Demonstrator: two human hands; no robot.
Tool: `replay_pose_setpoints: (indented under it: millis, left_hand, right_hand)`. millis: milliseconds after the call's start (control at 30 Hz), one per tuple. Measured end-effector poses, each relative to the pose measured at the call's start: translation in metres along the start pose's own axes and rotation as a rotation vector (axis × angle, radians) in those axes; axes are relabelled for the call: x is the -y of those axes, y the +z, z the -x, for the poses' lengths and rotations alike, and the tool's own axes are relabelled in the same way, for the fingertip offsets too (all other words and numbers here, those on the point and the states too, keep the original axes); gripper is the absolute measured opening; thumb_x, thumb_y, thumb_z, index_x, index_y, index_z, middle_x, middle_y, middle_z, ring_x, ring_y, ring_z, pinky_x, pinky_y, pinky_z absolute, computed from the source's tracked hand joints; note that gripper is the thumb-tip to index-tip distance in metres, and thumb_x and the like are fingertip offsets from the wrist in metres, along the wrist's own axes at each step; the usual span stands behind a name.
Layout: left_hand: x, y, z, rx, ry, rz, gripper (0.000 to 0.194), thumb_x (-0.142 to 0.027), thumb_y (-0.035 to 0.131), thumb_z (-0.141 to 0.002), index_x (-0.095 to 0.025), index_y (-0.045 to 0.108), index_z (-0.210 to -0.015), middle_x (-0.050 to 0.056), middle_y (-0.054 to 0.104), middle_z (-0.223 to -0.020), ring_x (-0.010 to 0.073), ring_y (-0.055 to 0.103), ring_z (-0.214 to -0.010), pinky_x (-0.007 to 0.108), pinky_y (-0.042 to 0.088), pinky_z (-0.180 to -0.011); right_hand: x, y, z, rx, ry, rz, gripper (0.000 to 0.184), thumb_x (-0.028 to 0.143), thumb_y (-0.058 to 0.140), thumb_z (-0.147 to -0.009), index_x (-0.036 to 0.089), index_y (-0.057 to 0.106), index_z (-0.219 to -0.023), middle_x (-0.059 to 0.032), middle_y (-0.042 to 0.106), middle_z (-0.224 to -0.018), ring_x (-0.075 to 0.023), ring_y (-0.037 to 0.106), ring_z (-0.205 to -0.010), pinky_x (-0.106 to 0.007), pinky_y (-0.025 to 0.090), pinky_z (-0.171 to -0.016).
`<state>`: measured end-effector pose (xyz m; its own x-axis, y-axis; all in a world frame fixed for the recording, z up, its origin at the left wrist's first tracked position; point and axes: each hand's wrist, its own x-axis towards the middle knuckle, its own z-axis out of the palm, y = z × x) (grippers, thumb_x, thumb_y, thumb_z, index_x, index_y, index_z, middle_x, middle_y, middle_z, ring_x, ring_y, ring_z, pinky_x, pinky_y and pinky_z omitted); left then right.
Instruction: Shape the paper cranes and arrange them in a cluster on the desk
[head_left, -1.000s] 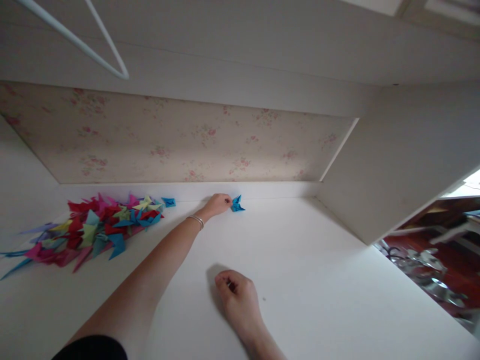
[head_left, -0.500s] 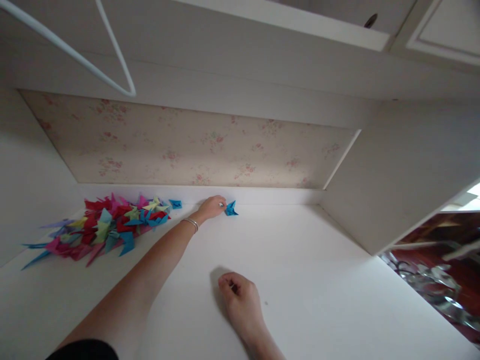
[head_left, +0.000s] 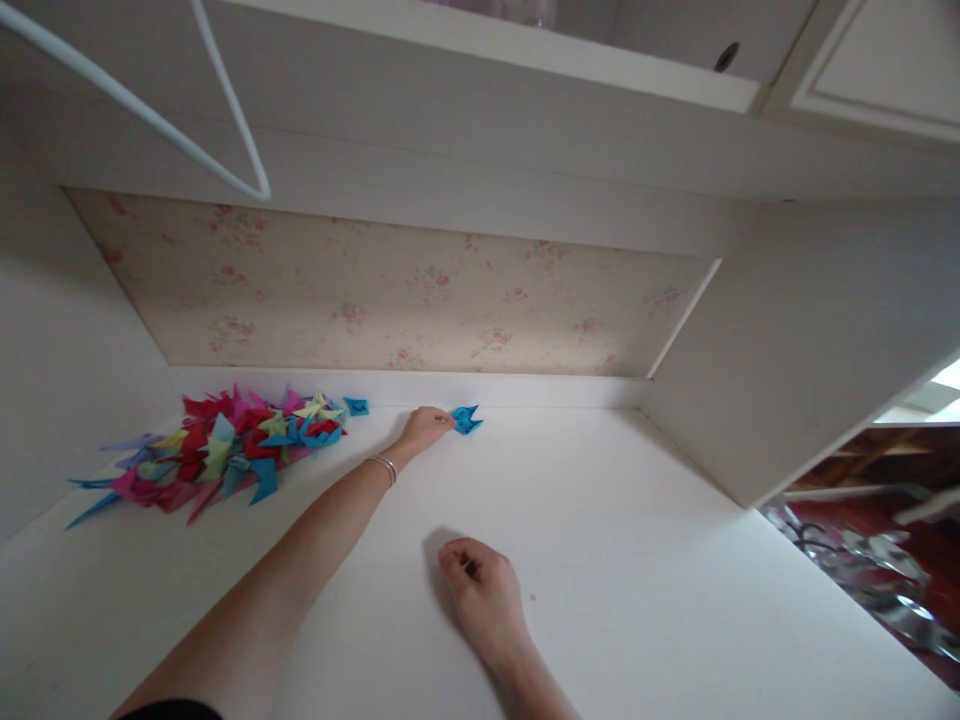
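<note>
My left hand (head_left: 430, 426) reaches to the back of the white surface (head_left: 615, 560), its fingers pinched at the left end of a blue paper crane (head_left: 468, 420). A bracelet circles that wrist. Nearer to me, my right hand (head_left: 484, 595) rests on the surface with its fingers curled into a loose fist, and nothing shows in it. Left of my left arm lies a heap of folded paper cranes (head_left: 217, 455) in red, pink, blue, green, yellow and purple. A small blue folded paper piece (head_left: 356, 406) sits just right of the heap, by the back edge.
Flowered wallpaper (head_left: 435, 300) lines the back, under a white shelf (head_left: 465, 150). White panels close both sides. A white bent rod (head_left: 172, 145) hangs at the upper left. Past the right panel (head_left: 810, 340), shiny metal objects (head_left: 892, 590) show against dark red.
My left fingers have closed in on the blue crane, which has shifted or turned slightly. My right hand has stayed put. The view has tilted a little.
</note>
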<state>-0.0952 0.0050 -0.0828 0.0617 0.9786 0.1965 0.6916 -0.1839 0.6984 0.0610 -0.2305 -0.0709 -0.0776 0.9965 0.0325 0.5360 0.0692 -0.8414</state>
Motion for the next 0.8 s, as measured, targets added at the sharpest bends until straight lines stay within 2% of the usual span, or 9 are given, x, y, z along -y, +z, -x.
replay_pose_setpoints:
  millis: [267,533,800]
  left_hand:
    - [-0.002,0.011,-0.004,-0.056,-0.02,-0.022,0.025,-0.035,0.061,-0.074,-0.019,0.076,-0.086,0.006,0.075,-0.088,0.0202,0.066,-0.082,0.025,0.046,-0.07]
    - [-0.005,-0.001,-0.01,-0.07,-0.033,-0.082,0.022,-0.035,0.061,-0.074,-0.022,0.076,-0.084,0.003,0.074,-0.089,0.0187,0.065,-0.084,0.022,0.044,-0.072]
    - [-0.009,-0.003,-0.005,-0.061,-0.058,-0.093,0.026,-0.037,0.062,-0.073,-0.021,0.075,-0.089,0.004,0.074,-0.09,0.0185,0.065,-0.084,0.022,0.044,-0.071]
  right_hand:
    - [-0.001,0.0,-0.001,0.008,-0.01,-0.02,0.024,0.033,0.05,-0.084,0.025,0.071,-0.076,0.0026,0.068,-0.069,-0.0136,0.057,-0.06,-0.022,0.034,-0.054]
    - [-0.001,0.0,0.0,0.006,-0.005,-0.029,0.022,0.033,0.051,-0.083,0.025,0.071,-0.077,0.0027,0.068,-0.068,-0.0134,0.057,-0.06,-0.021,0.034,-0.054]
    - [-0.001,0.0,-0.001,0.0,-0.014,-0.013,0.024,0.035,0.051,-0.084,0.024,0.071,-0.076,0.0018,0.067,-0.067,-0.0132,0.056,-0.058,-0.021,0.034,-0.052]
